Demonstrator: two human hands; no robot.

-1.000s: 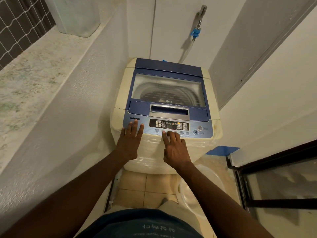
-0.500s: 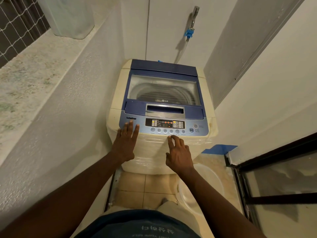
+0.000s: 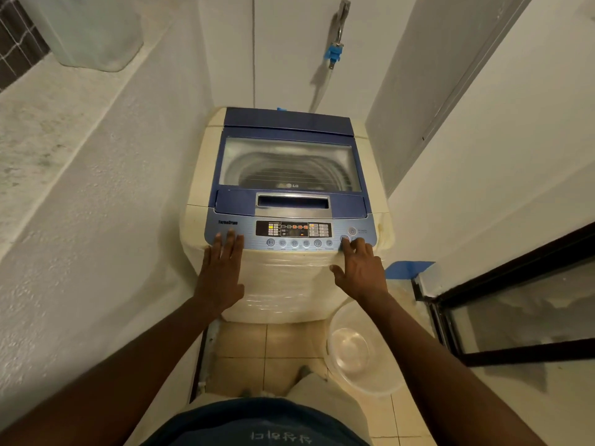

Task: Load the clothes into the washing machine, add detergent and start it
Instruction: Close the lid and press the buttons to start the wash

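Observation:
A cream top-loading washing machine [image 3: 283, 278] with a blue lid stands in the narrow corner ahead. Its clear lid window [image 3: 289, 164] is down and the drum shows through it. The blue control panel [image 3: 289, 235] has lit orange indicators. My left hand [image 3: 222, 268] rests flat on the panel's left end, fingers straight. My right hand [image 3: 359, 265] has its index finger pressed on the round button [image 3: 345, 238] at the panel's right end, the other fingers loosely bent. No clothes or detergent can be seen outside the machine.
A clear plastic basin [image 3: 360, 349] sits on the tiled floor at the machine's right front. A tap with a blue hose fitting [image 3: 335, 53] hangs on the back wall. A rough ledge runs along the left, a dark-framed glass door [image 3: 515, 317] on the right.
My right hand has moved from the middle row of buttons to the right end of the panel and now presses a round button there. My left hand has stayed on the panel's left end.

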